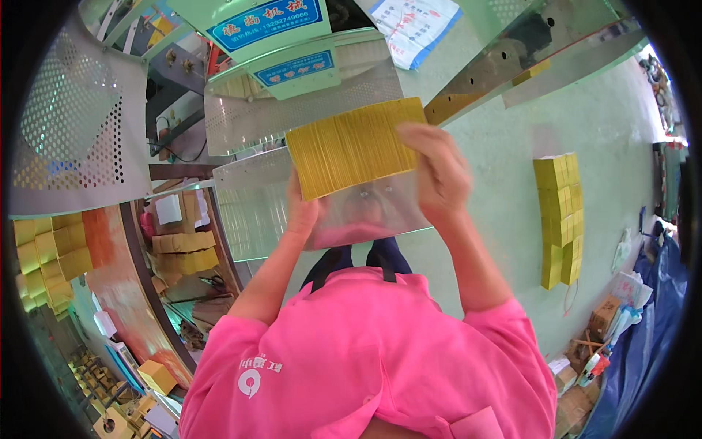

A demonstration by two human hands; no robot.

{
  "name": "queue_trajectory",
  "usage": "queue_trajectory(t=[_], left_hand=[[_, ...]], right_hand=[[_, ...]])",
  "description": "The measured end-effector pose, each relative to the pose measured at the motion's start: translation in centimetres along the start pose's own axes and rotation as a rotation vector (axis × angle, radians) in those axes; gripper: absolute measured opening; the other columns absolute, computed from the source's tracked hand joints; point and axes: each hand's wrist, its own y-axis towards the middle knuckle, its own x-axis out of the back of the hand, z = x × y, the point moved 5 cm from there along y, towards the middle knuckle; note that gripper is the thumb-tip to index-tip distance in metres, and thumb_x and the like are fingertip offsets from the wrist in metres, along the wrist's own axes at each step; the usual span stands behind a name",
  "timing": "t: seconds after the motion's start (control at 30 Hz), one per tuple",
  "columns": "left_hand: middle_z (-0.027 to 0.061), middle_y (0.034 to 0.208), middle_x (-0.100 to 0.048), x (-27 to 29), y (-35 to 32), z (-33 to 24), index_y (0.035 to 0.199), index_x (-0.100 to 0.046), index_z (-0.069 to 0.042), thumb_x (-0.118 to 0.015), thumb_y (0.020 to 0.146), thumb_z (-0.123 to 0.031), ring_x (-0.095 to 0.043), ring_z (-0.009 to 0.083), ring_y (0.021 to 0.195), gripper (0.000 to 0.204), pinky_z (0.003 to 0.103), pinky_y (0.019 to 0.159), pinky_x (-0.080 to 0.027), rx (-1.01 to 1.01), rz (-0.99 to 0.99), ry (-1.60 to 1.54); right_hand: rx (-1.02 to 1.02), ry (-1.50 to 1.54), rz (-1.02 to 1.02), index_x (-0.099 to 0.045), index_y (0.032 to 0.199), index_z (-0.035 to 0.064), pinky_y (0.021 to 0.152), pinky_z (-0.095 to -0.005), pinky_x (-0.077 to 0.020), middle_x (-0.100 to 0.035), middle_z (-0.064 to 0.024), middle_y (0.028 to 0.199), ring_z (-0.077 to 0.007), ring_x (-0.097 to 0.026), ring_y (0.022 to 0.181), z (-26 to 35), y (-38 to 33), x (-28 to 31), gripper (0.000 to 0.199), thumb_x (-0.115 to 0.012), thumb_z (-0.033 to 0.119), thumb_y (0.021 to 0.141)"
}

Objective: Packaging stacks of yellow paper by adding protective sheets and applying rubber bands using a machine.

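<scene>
A thick stack of yellow paper sheets point(356, 146) lies slightly tilted above a shiny metal tray point(270, 212), its many thin edges facing up. My left hand point(303, 208) grips the stack's near left corner from below; most of its fingers are hidden under the sheets. At the right end, my right hand point(442, 172) has bent fingers over the edge, the tips on the upper right corner. This hand is a little blurred. Behind the stack is a perforated metal guard point(241, 121) of a pale green machine point(256, 18).
Stacked yellow bundles point(559, 219) stand on the floor at right. More yellow bundles point(51, 252) are at far left, near a worn reddish board point(131, 293). A perforated metal panel point(73, 124) rises at left, and a metal beam point(497, 66) slants at upper right. A blue tarp point(647, 322) hangs at lower right.
</scene>
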Motion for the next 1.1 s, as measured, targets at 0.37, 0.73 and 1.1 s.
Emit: queue_trajectory(t=[0.37, 0.73, 1.1], left_hand=[[0.0139, 0.113, -0.064, 0.8, 1.0, 0.9, 0.119, -0.055, 0.002, -0.049, 0.098, -0.021, -0.059, 0.0237, 0.104, 0.032, 0.037, 0.089, -0.047, -0.102, 0.016, 0.276], [0.0047, 0.101, -0.064, 6.1, 0.2, -7.3, 0.115, -0.062, -0.005, -0.042, 0.098, -0.031, -0.058, 0.0132, 0.089, 0.037, 0.031, 0.075, -0.048, 0.488, 0.056, 0.271], [0.0052, 0.104, -0.065, 8.2, -0.8, -4.3, 0.117, -0.063, -0.004, -0.046, 0.096, -0.055, -0.06, 0.017, 0.091, 0.058, 0.037, 0.073, -0.052, 0.601, 0.09, 0.327]], right_hand=[[-0.846, 0.272, 0.088, -0.058, 0.123, 0.0041, 0.088, -0.024, -0.0444, -0.066, -0.0061, 0.106, -0.0133, -0.06, 0.098, -12.2, -11.5, -1.7, 0.041, -0.044, -0.007, 0.087], [-0.84, -0.001, 0.568, -0.059, 0.115, -0.0007, 0.072, -0.0396, -0.0491, -0.063, -0.0221, 0.084, -0.0333, -0.062, 0.076, -3.7, -6.4, -1.0, 0.039, -0.054, 0.016, 0.08], [-0.957, 0.098, 0.45, -0.06, 0.121, 0.0002, 0.076, -0.0342, -0.0508, -0.067, -0.0151, 0.093, -0.0236, -0.065, 0.079, -4.8, -10.2, -3.4, 0.043, -0.064, 0.024, 0.085]])
